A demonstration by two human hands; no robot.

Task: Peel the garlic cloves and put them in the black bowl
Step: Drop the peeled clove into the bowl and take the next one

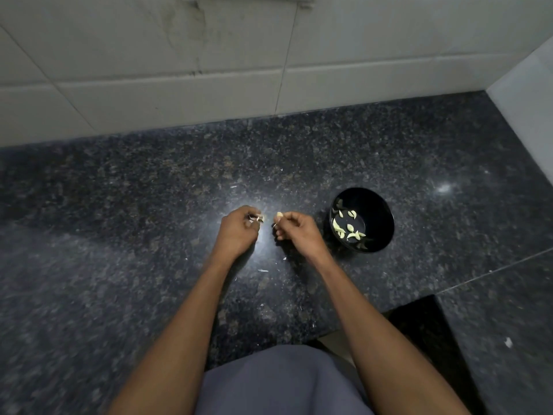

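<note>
My right grip (294,230) pinches a peeled garlic clove (279,216); my left grip (239,227) pinches peel (259,218), beside the black bowl (380,235).

**Colours on the counter**

Countertop (149,205): dark grey-black granite, brown speckles. Wall tiles (119,70): off-white, dark stains. Bowl (377,223): glossy black. Peeled cloves (350,227) inside: pale yellow-green. Garment (278,381): plain grey-blue.

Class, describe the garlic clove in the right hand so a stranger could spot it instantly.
Start at the black bowl on the counter. Just left of it, the right hand pinches a pale clove at its fingertips. Unlike the cloves in the bowl, it is held above the counter.
</note>
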